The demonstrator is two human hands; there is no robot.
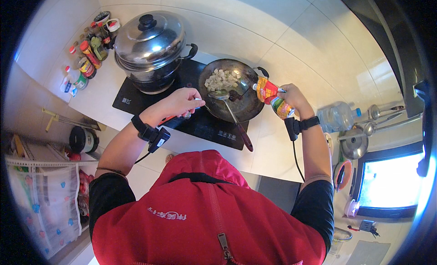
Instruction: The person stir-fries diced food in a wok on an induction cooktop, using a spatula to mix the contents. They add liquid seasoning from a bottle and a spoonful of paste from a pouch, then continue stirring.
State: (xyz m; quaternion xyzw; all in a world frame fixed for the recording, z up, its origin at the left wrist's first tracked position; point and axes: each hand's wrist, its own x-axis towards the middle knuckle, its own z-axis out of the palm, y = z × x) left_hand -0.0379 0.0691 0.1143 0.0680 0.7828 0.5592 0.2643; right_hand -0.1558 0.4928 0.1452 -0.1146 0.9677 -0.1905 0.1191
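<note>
My right hand [293,99] grips a soft sauce pouch [268,91], tilted with its spout over the right side of a dark wok [245,109]. In the wok, pale diced food [222,80] lies beside a patch of dark sauce [235,95]. A metal ladle [222,95] rests in it, its dark red handle leaning over the near rim. My left hand [182,103] is left of the wok, its thumb and fingers pinched on a small thing, mostly hidden, that I cannot name.
A large lidded steel pot [150,46] stands on the black cooktop [218,133], left of the wok. Several seasoning bottles [85,67] crowd the counter's left end. A water jug [336,116] and hanging utensils [368,129] are at the right.
</note>
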